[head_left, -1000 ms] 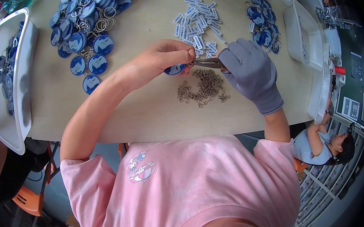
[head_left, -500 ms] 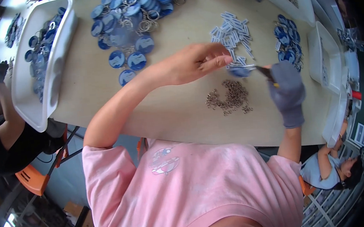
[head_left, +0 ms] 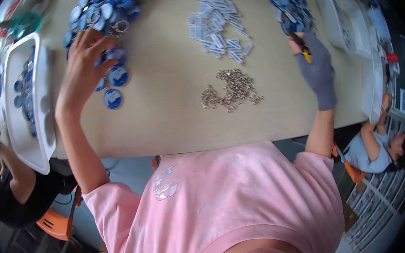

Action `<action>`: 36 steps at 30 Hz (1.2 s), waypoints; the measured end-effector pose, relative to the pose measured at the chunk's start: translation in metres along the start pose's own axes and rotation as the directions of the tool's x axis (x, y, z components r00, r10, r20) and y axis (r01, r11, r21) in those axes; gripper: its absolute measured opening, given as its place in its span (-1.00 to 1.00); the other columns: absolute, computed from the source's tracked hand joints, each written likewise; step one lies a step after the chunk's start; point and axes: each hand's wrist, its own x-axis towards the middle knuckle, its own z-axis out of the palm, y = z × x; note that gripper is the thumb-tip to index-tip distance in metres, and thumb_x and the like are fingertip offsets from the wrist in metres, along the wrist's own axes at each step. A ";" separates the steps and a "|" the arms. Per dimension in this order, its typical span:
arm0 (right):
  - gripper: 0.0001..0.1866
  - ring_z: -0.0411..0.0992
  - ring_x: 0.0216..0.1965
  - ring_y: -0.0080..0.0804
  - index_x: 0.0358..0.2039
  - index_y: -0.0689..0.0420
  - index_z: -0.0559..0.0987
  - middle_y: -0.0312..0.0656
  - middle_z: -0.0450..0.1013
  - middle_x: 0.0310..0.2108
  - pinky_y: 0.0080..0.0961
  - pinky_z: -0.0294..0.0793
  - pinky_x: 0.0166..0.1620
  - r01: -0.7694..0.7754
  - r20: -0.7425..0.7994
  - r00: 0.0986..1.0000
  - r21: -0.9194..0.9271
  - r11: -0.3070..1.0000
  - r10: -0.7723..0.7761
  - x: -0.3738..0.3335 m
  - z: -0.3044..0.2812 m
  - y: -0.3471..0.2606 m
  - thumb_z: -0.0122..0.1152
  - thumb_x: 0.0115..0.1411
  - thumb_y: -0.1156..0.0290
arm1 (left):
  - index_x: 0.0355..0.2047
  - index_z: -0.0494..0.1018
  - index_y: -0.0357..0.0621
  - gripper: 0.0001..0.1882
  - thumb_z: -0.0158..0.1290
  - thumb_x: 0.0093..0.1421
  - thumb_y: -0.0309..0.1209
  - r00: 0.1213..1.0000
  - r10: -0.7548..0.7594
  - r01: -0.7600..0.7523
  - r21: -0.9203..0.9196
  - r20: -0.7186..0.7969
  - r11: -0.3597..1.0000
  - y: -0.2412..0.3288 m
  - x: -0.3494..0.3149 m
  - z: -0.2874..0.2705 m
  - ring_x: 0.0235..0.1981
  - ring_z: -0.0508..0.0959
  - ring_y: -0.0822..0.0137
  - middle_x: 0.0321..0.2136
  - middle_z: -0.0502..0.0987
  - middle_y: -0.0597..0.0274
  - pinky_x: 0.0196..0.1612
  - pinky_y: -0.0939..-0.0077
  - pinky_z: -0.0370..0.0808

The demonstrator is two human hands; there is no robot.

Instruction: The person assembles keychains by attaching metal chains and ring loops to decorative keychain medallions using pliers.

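My bare left hand (head_left: 84,64) is over the near edge of a big heap of blue round keychains (head_left: 99,19) with metal rings; its thumb and fingers are apart. Blue discs lie under and beside it, one loose keychain (head_left: 112,99) nearest me. In a grey glove, my right hand (head_left: 316,66) is closed around pliers (head_left: 302,48) with dark jaws and a yellow-marked handle. The tool's tip is just below a smaller pile of blue keychains (head_left: 290,5). Between the hands lie small white-and-clear tubes (head_left: 214,25) and, nearer me, small metal rings (head_left: 231,92).
A long white tray (head_left: 46,102) with blue keychains stands at the left, beside a co-worker in black. White bins (head_left: 341,20) line the table's right side. Another person in light blue sits at the lower right. The table's front edge runs close to my body.
My left hand has swung left from the tubes to the keychain heap. My right hand has moved up toward the smaller pile with the pliers; the keychain at their tip is no longer there.
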 end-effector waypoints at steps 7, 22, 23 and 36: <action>-0.80 0.33 -0.49 -0.24 -0.33 0.27 0.50 -0.12 0.34 -0.50 -0.43 0.35 -0.35 -0.194 0.313 0.944 0.263 0.945 0.107 -0.042 -0.001 -0.033 0.31 0.11 0.45 | -0.06 0.45 -0.39 -0.59 0.17 0.19 -0.32 0.970 -0.219 0.183 -0.274 -0.105 0.944 -0.017 -0.004 -0.002 0.03 0.46 0.24 -0.04 0.51 0.08 0.13 0.41 0.31; -0.75 0.43 -0.35 -0.17 -0.33 0.20 0.54 -0.15 0.43 -0.38 -0.33 0.41 -0.27 -0.101 0.282 0.959 0.205 0.974 0.040 -0.071 0.018 -0.033 0.39 -0.03 0.46 | 0.05 0.33 -0.15 -0.65 0.02 0.26 -0.60 0.986 -0.100 0.150 -0.447 0.134 0.882 0.095 0.024 0.001 -0.47 0.30 0.50 -0.49 0.32 0.33 -0.37 0.55 0.30; -0.75 0.43 -0.35 -0.18 -0.33 0.19 0.54 -0.16 0.43 -0.37 -0.33 0.40 -0.25 -0.044 0.261 0.965 0.203 0.978 -0.011 -0.069 0.020 -0.034 0.39 -0.03 0.45 | 0.03 0.34 -0.16 -0.65 0.02 0.24 -0.64 0.997 -0.042 0.068 -0.421 0.070 0.905 0.099 0.026 0.000 -0.44 0.34 0.47 -0.48 0.34 0.31 -0.32 0.53 0.34; -0.76 0.42 -0.31 -0.13 -0.34 0.16 0.51 -0.18 0.44 -0.35 -0.29 0.39 -0.20 0.094 0.223 0.970 0.038 0.995 -0.100 -0.059 0.037 -0.047 0.35 -0.02 0.41 | -0.04 0.28 -0.32 -0.71 0.00 0.23 -0.68 0.984 0.090 -0.168 -0.971 -0.154 0.168 0.092 0.029 0.032 -0.15 0.42 0.41 -0.17 0.40 0.22 0.00 0.54 0.33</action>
